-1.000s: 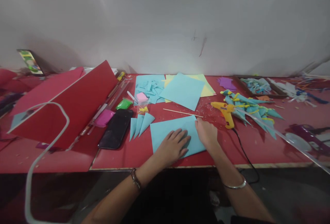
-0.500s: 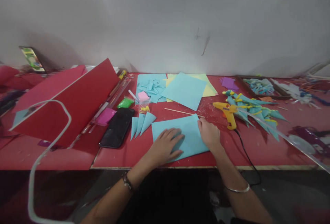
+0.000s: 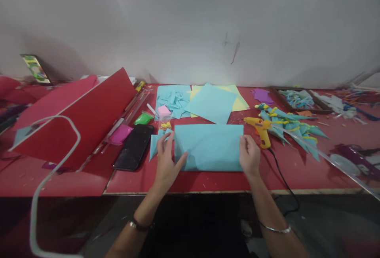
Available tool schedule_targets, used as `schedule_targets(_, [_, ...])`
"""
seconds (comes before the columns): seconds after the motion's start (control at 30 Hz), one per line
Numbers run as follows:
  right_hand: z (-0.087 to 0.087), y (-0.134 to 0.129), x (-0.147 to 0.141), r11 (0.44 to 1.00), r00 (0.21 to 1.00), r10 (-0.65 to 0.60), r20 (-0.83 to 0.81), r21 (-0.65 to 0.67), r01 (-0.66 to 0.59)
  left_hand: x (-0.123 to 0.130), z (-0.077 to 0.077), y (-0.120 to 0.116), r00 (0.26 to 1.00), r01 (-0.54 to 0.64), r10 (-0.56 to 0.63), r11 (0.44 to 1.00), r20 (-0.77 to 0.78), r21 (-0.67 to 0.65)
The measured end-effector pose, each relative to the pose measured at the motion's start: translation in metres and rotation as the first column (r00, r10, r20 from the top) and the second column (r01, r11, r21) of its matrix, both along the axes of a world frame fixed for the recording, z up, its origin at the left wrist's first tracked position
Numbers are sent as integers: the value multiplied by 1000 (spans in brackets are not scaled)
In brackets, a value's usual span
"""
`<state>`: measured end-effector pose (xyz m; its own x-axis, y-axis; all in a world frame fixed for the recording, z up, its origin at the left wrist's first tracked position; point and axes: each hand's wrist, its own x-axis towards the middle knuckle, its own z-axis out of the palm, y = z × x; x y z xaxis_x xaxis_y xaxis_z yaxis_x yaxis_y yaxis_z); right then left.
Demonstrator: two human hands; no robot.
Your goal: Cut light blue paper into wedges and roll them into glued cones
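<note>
A folded blue paper (image 3: 210, 147) lies level in front of me, its long sides running left to right. At its left edge is my left hand (image 3: 168, 161), fingers apart, thumb by the paper's lower left part. My right hand (image 3: 249, 155) pinches the paper's right edge with bent fingers. Small blue paper cones (image 3: 153, 147) lie partly hidden behind my left hand. Beyond the folded paper rests a loose blue sheet (image 3: 212, 101) on top of yellow sheets (image 3: 242, 101).
To the right are a yellow glue gun (image 3: 261, 129) with a cord and blue cones with yellow trim (image 3: 297, 127). A black phone (image 3: 134, 147), a pink packet (image 3: 120, 134) and a leaning red board (image 3: 89, 123) stand left. A white cable arches at far left.
The folded blue paper has turned from tilted to level and moved slightly away from the table edge. My left hand has lifted off its middle and moved left to its edge.
</note>
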<state>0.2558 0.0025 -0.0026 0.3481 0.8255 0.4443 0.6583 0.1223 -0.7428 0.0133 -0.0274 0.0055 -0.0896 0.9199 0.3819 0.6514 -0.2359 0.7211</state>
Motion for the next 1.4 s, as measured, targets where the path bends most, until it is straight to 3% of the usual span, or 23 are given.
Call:
schedule_targets(0.2, [-4, 1, 1, 999, 999, -2, -34, -50, 0, 2, -8, -5, 995, 40, -15, 965, 99, -258])
schedule_targets(0.33, [-6, 0, 1, 1000, 994, 12, -109, -25, -15, 0, -8, -3, 981, 84, -23, 946, 194, -312])
schedule_targets(0.47, [-9, -10, 6, 991, 971, 132, -198, 42, -126, -13, -3, -6, 930, 321, -249, 910, 271, -262])
schedule_targets(0.6, [-7, -33, 27, 946, 942, 314, -119, -43, -320, -31, 1, -16, 844, 534, -500, 812, 193, -236])
schedule_targets(0.67, [-4, -47, 38, 882, 892, 448, -67, -134, -453, -36, 1, -21, 807, 585, -581, 759, 108, -285])
schedule_targets(0.7, [-3, -53, 43, 817, 841, 538, -64, -206, -538, -38, 0, -23, 789, 592, -612, 740, 44, -321])
schedule_targets(0.77, [1, -63, 50, 632, 701, 706, -100, -359, -687, -39, -1, -25, 755, 579, -650, 721, -83, -382])
schedule_targets(0.83, [3, -68, 54, 481, 598, 791, -132, -470, -740, -40, 0, -26, 738, 556, -658, 720, -152, -415])
schedule_targets(0.9, [2, -71, 57, 437, 574, 810, -121, -528, -728, -39, 2, -27, 727, 559, -667, 713, -163, -423])
schedule_targets(0.97, [-1, -71, 58, 454, 591, 798, -116, -528, -718, -37, 6, -30, 723, 572, -674, 706, -148, -418])
schedule_targets(1.0, [-3, -71, 58, 490, 623, 774, -118, -512, -706, -35, 8, -31, 729, 570, -669, 710, -143, -414])
schedule_targets(1.1, [-7, -71, 51, 681, 787, 608, -103, -443, -584, -26, 10, -37, 802, 471, -571, 784, -174, -405])
schedule_targets(1.2, [-7, -69, 38, 829, 900, 434, -34, -376, -414, -15, 6, -40, 895, 243, -366, 879, -255, -411])
schedule_targets(1.3, [-8, -62, 26, 914, 954, 292, 74, -315, -255, -6, 0, -37, 943, 59, -187, 908, -275, -415])
schedule_targets(1.4, [-13, -55, 19, 948, 957, 171, 234, -302, -96, 0, -5, -33, 965, -53, -54, 918, -255, -393])
